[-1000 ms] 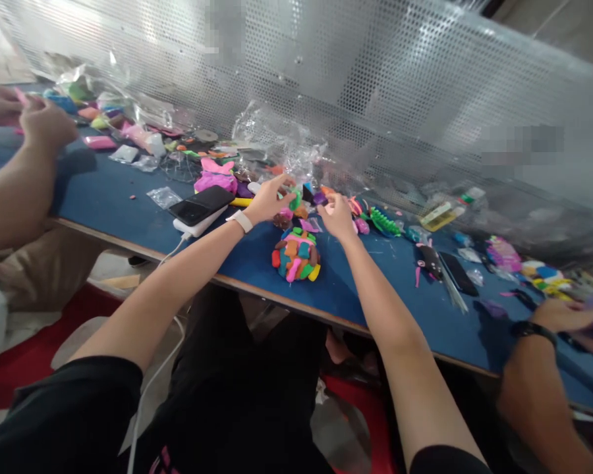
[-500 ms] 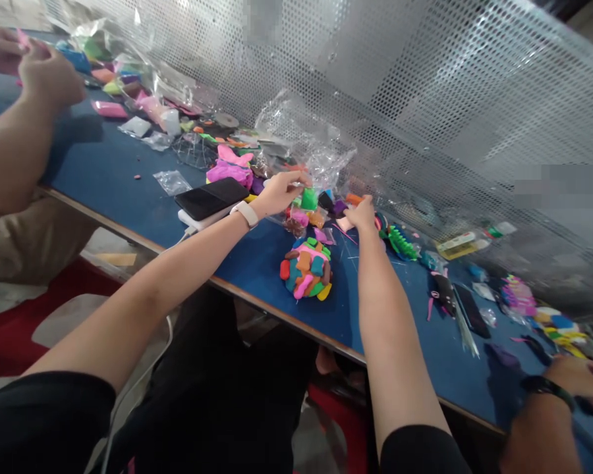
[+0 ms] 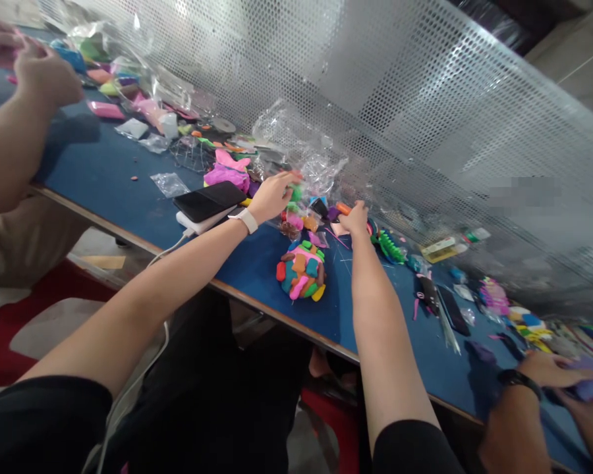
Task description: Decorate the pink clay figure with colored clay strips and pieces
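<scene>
My left hand (image 3: 273,197), with a white band on its wrist, is reaching over the pile with its fingers closed on a green clay lump (image 3: 295,192), which is blurred. To its right, my right hand (image 3: 356,218) has thumb and fingers around an orange clay piece (image 3: 343,208); its far fingers are partly hidden. A flat pale peach piece (image 3: 339,229) lies just under that thumb. Nearer to me, a round ball covered in colourful clay lumps (image 3: 301,268) rests on the blue table (image 3: 257,276), touched by neither hand. Bagged clay pieces (image 3: 295,220) lie between the hands.
A black phone (image 3: 210,201) lies on a white device with a cable, beside my left forearm. Crumpled clear plastic (image 3: 296,141) lies along the perforated metal panel (image 3: 375,85). Other people's hands (image 3: 49,72) work at far left, and another person's hand (image 3: 548,370) at far right.
My left hand has drawn the green lump slightly left, uncovering a small blue piece. My right hand stays by the orange piece, which sits slightly lower. The whole view has shifted a little.
</scene>
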`<state>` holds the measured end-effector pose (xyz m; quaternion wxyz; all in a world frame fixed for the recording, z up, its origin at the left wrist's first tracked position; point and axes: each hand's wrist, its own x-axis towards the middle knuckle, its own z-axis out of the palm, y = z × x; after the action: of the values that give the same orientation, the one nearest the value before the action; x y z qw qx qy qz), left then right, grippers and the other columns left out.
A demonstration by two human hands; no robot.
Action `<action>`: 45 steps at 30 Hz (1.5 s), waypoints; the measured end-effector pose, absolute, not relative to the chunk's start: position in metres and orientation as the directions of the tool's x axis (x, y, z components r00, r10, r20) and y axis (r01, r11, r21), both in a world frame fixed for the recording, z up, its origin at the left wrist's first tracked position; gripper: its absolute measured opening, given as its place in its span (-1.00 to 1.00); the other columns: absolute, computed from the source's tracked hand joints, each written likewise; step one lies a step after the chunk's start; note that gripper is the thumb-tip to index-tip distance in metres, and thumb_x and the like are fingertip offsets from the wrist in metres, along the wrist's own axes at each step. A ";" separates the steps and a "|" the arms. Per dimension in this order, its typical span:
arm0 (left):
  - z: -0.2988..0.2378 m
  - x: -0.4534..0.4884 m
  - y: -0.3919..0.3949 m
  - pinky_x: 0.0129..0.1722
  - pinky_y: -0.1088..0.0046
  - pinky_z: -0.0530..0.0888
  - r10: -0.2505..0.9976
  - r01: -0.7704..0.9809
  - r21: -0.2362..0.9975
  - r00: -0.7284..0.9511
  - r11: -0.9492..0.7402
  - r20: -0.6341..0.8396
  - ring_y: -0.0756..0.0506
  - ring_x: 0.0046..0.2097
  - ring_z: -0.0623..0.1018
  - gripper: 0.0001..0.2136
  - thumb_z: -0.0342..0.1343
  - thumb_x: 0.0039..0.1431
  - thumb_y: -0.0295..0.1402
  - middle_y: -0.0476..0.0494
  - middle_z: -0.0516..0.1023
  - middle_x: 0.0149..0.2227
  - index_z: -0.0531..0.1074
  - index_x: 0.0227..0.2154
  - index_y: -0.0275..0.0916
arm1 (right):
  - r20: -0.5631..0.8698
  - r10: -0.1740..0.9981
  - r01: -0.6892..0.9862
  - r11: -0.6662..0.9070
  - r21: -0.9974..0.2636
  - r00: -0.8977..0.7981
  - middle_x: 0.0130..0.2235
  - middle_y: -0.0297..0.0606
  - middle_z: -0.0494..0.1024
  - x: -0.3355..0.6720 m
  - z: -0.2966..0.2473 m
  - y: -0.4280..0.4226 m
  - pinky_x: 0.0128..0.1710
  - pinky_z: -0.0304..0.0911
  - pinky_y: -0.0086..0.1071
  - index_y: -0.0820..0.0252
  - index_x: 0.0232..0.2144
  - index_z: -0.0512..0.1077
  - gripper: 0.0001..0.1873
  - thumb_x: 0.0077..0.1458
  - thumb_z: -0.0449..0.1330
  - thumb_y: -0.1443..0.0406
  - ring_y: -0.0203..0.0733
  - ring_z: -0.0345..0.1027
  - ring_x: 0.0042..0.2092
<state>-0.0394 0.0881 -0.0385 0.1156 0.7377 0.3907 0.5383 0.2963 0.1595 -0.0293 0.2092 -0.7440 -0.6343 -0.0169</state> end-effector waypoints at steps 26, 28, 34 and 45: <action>-0.041 0.002 0.055 0.01 0.30 0.66 0.685 0.252 0.638 0.299 -0.728 0.664 -0.18 -0.04 0.74 -0.82 0.16 0.54 -0.31 -0.24 0.77 -0.07 0.59 0.03 -0.25 | 0.569 0.816 0.344 0.564 -0.750 -0.098 0.01 -0.12 0.76 0.224 -0.030 0.047 0.07 0.70 0.09 0.04 0.01 0.62 -0.09 -0.02 0.47 -0.51 0.14 0.70 -0.01; -0.042 0.002 0.054 -0.09 0.37 0.62 0.693 0.269 0.639 0.294 -0.721 0.658 -0.14 -0.12 0.71 -0.86 0.16 0.52 -0.34 -0.18 0.75 -0.17 0.61 -0.08 -0.25 | 0.598 0.797 0.319 0.589 -0.742 -0.080 0.01 -0.13 0.75 0.224 -0.037 0.043 0.00 0.71 0.06 0.02 -0.01 0.64 -0.09 -0.05 0.48 -0.52 0.10 0.70 -0.05; -0.047 -0.001 0.061 -0.08 0.38 0.61 0.714 0.274 0.659 0.240 -0.700 0.658 -0.11 -0.17 0.69 -0.90 0.27 0.46 -0.35 -0.18 0.77 -0.18 0.65 -0.16 -0.24 | 0.652 0.753 0.357 0.636 -0.684 -0.091 0.02 -0.16 0.74 0.228 -0.048 0.040 -0.13 0.64 -0.07 -0.03 0.00 0.64 -0.16 0.05 0.43 -0.50 0.01 0.64 -0.10; -0.050 -0.008 0.069 -0.10 0.34 0.65 0.732 0.059 0.754 0.303 -0.654 0.610 -0.11 -0.22 0.72 -0.84 0.36 0.38 -0.24 -0.19 0.79 -0.25 0.65 -0.24 -0.23 | 0.662 0.738 0.372 0.583 -0.723 0.132 0.10 -0.03 0.63 0.218 -0.057 0.039 -0.09 0.64 0.04 0.01 0.10 0.42 -0.01 -0.01 0.43 -0.53 0.02 0.64 -0.16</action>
<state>-0.0084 0.0693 -0.0504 0.3194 0.7414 0.2667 0.5264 0.2179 0.0395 -0.0566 0.6158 -0.4320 -0.6419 0.1486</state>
